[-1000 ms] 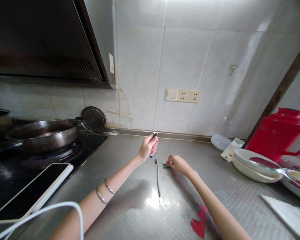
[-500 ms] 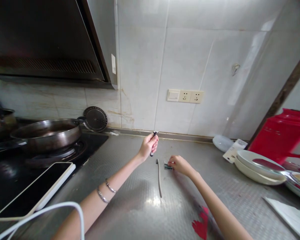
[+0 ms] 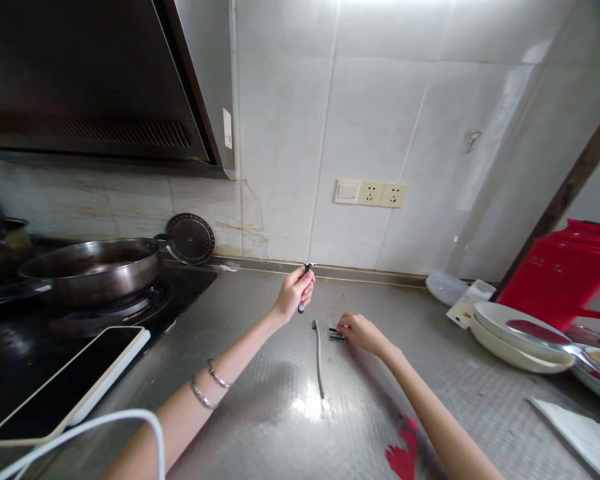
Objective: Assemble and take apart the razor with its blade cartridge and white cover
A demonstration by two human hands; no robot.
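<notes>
Your left hand [image 3: 293, 293] is closed round a razor handle [image 3: 304, 288], held above the steel counter [image 3: 260, 427]. Your right hand [image 3: 359, 331] pinches a small blade cartridge [image 3: 336, 335] on the counter, w/ a thin grey stick [image 3: 319, 357] just beside.

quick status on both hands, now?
Left hand: closed on a razor handle, raised.
Right hand: fingertips on a small green part on the counter; grip unclear.

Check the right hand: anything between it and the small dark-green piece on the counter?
Nothing visible. The right hand has its fingertips already at the small dark-green piece on the steel counter. The thin grey handle lies just left of it, apart.
</notes>
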